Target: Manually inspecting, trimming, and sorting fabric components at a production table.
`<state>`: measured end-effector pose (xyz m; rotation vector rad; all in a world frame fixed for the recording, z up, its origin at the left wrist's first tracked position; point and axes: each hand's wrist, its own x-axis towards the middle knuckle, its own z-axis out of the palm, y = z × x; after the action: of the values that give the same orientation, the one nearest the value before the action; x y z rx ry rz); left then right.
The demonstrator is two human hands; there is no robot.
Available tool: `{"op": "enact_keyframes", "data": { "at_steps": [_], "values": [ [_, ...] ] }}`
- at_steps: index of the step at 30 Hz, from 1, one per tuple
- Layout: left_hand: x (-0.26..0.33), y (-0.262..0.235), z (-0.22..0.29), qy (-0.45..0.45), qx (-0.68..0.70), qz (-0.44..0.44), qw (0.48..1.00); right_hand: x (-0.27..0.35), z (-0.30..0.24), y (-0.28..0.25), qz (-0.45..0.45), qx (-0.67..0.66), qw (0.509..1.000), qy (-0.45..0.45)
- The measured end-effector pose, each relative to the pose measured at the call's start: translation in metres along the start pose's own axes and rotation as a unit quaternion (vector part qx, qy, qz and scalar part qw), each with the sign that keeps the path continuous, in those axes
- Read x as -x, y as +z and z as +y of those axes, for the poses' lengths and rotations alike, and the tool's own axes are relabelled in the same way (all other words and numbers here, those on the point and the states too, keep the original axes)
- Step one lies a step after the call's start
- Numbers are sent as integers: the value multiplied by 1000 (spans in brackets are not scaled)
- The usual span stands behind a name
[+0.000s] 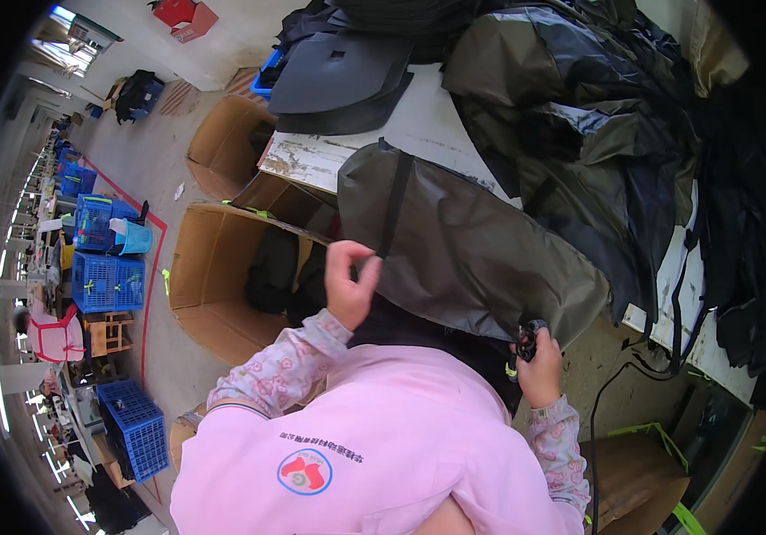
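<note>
1. Olive-grey fabric makes up the bag panel (472, 250) that hangs over the near edge of the desk (419, 129), a black strap running down its face.
2. The left hand (347, 285) pinches the panel's lower left edge, thumb and fingers closed on the cloth.
3. The right hand (539, 366) is clamped around a small black tool (528, 337) at the panel's lower right corner; its exact kind is too small to tell.
4. The two hands are well apart, one at each end of the panel's bottom edge.
5. Risk, as I judge it: the panel hangs mostly off the desk, so a loosened left pinch could let it slide into the open cardboard box (222, 276) below.
6. Risk: the tool sits right at the cloth, so a pull from the left hand could drag fabric into it and mark or nick it.
7. Risk: a black cable (606, 392) trails near the right forearm and might snag the sleeve.
8. Count: one panel in hand; one heap of similar dark fabric (597, 116) on the desk behind; one stack of flat dark pieces (338, 76) at the far end.
9. Count: three open cardboard boxes beside the desk; about four blue crates (107, 281) on the floor to the left.
</note>
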<state>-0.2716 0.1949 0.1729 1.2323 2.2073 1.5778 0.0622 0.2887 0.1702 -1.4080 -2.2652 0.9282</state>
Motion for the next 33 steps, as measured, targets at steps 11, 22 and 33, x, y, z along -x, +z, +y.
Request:
{"op": "enact_keyframes", "data": {
  "at_steps": [11,22,33],
  "values": [
    [-8,-21,-49,-386,320,-133,855,-16,-5,-10,-26,-127,990,60],
    [-292,-324,31,125,181,352,910,-49,-71,-42,-35,-186,981,39],
    [-447,-331,-135,121,-137,409,894,-86,-93,-36,-3,-178,982,57]
  ]
}}
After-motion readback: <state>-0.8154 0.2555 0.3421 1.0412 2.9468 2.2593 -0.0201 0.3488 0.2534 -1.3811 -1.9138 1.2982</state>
